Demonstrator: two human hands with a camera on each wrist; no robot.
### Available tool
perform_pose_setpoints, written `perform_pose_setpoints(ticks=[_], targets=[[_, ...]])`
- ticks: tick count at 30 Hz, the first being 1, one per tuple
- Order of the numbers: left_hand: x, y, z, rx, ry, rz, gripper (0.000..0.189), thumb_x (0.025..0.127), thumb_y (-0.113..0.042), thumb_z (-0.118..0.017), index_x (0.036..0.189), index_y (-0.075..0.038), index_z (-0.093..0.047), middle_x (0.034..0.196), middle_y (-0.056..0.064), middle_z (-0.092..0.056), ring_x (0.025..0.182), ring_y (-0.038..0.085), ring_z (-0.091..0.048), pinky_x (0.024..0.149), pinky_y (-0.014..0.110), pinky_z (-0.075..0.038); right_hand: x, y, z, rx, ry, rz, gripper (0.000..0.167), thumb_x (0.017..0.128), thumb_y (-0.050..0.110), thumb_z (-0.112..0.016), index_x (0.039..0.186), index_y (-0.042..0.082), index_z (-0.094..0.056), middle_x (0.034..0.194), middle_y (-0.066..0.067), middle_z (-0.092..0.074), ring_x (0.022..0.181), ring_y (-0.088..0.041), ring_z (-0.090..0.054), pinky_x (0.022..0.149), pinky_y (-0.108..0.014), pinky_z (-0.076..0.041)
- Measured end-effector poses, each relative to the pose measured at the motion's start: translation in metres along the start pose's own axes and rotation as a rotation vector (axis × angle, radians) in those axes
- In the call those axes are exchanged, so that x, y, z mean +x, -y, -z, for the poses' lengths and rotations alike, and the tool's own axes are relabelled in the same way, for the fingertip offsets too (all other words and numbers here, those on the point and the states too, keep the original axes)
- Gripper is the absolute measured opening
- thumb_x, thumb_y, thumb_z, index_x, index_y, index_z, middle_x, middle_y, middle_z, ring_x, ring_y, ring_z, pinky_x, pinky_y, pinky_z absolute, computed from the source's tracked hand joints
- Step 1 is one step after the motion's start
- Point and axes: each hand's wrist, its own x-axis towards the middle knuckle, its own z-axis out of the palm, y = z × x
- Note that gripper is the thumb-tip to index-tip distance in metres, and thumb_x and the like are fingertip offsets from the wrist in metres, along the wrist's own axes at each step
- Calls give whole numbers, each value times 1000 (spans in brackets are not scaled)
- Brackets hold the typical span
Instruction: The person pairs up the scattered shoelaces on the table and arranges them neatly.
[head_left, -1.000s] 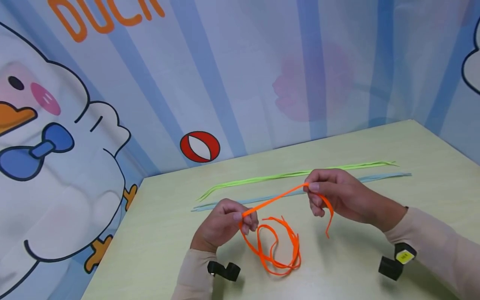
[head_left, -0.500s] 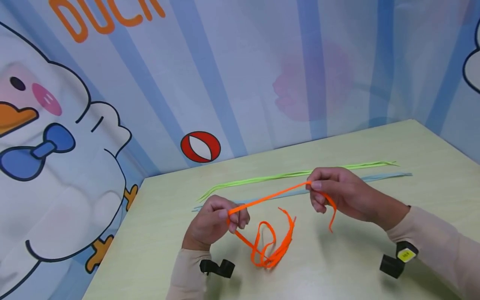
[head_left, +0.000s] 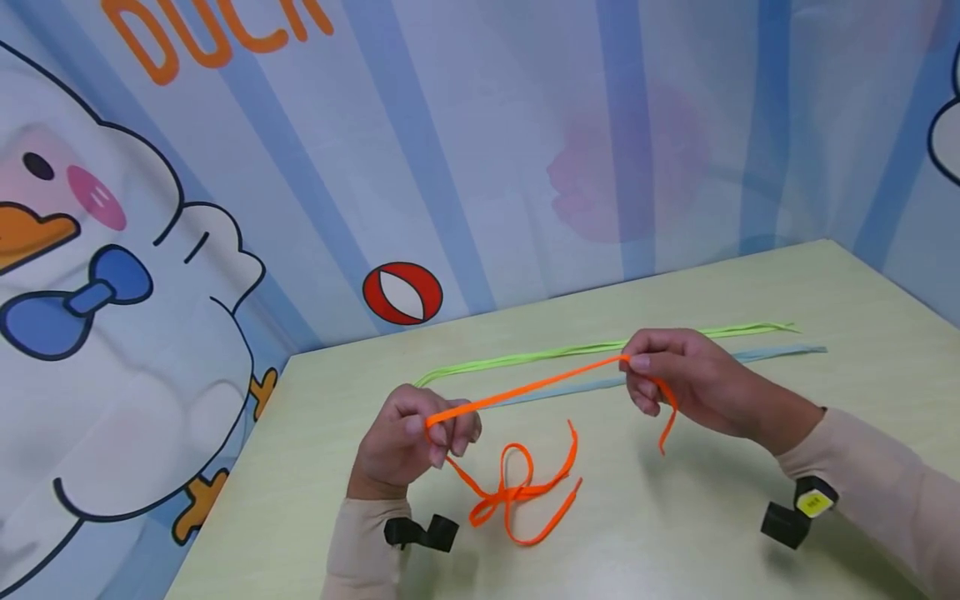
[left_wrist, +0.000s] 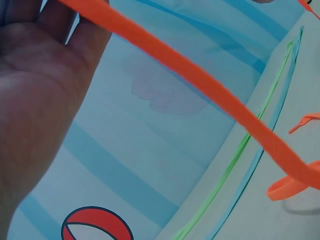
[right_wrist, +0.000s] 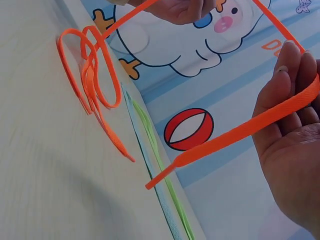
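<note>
An orange flat shoelace (head_left: 528, 387) is stretched between my two hands above the table. My left hand (head_left: 397, 437) pinches it between thumb and fingers, lower and farther left. Higher up on the right, my right hand (head_left: 686, 379) pinches it near one end. A short tail hangs below the right fingers; its tip shows in the right wrist view, where the shoelace (right_wrist: 235, 134) crosses the palm. From the left hand the rest of the orange shoelace (head_left: 517, 493) drops to loose loops over the table, between and below both hands.
Behind the hands, a yellow-green shoelace (head_left: 525, 358) and a light blue shoelace (head_left: 783, 352) lie lengthwise across the table (head_left: 675, 517). A printed cartoon backdrop (head_left: 510, 150) stands along the table's rear edge. Black camera mounts (head_left: 798, 510) sit on both wrists.
My left hand has moved left and slightly up, widening the stretched length of orange shoelace. My right hand has risen a little. The loops below have shifted left and loosened.
</note>
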Motion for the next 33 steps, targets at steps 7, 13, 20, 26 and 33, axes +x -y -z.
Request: perform_pose_setpoints(ticks=[7, 13, 20, 26, 33], targets=[[-4, -1, 4, -23, -35, -18, 30, 102, -22, -47, 97, -16, -76, 65, 5, -52, 80, 17, -56, 81, 40, -41, -1, 0, 5, -24, -3, 25, 23, 104, 0, -37, 100, 3, -60, 77, -4, -53, 71, -17, -56, 67, -34, -51], [-7, -3, 5, -41, -100, -28, 28, 103, -24, -45, 91, -14, -68, 67, 3, -49, 81, 16, -55, 86, 38, -42, -2, 2, 10, -14, -39, 3, 25, 103, 1, -36, 97, 4, -60, 77, -3, -55, 73, -18, -58, 69, -33, -52], [-9, -8, 2, -78, -211, 11, 28, 103, -21, -40, 88, -14, -62, 71, 1, -49, 84, 14, -56, 85, 36, -41, -2, 5, 15, 9, -19, 31, 31, 99, -1, -31, 95, 5, -61, 77, -3, -56, 74, -19, -59, 72, -35, -51], [-11, -8, 3, -115, -300, -6, 28, 104, -18, -39, 91, -13, -62, 74, 0, -51, 82, 13, -57, 85, 34, -42, -3, 9, 18, -8, -24, 37, 32, 99, -1, -30, 94, 5, -61, 77, -3, -55, 75, -20, -58, 73, -35, -50], [-17, -5, 8, -166, -451, -4, 32, 105, -17, -33, 92, -10, -61, 72, 2, -50, 80, 14, -58, 85, 33, -43, -4, 11, 26, -29, -22, 73, 34, 100, -2, -28, 96, 4, -61, 77, -4, -56, 75, -21, -59, 73, -35, -50]])
